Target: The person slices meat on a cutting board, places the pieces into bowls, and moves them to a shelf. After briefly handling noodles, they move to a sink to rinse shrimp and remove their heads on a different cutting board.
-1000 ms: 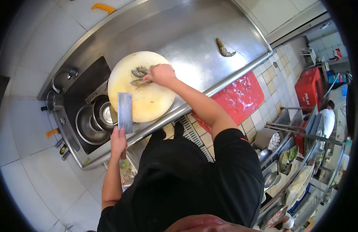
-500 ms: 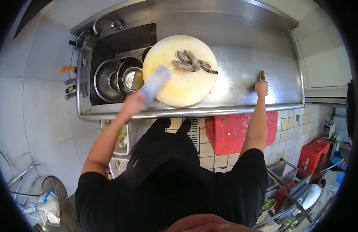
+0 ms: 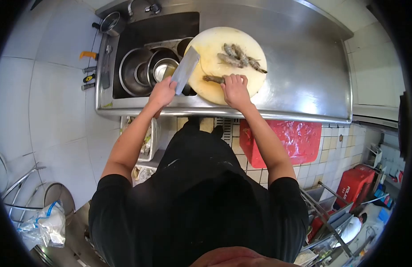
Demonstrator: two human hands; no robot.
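My left hand (image 3: 163, 94) is closed round a cleaver (image 3: 187, 67), whose broad blade slants up over the left edge of a round white cutting board (image 3: 215, 38). On the lower part of the board, my right hand (image 3: 236, 92) grips a shrimp (image 3: 212, 79) and presses it down. One end of that shrimp sticks out to the left, toward the blade; the rest is under my fingers. Farther up the board lies a group of several grey shrimp (image 3: 238, 55), unpeeled and close together.
Left of the board is a sink (image 3: 157, 27) with metal bowls (image 3: 130, 73) in it. A faucet (image 3: 153, 8) and a saucepan (image 3: 112, 24) are behind. Tools hang on the left wall, including an orange-handled one (image 3: 88, 54). A red crate (image 3: 286, 142) stands below the counter (image 3: 310, 62).
My right hand has come from the bare counter at the right onto the board with a shrimp. My left hand's cleaver, blurred before, is now sharp. The whole view has shifted.
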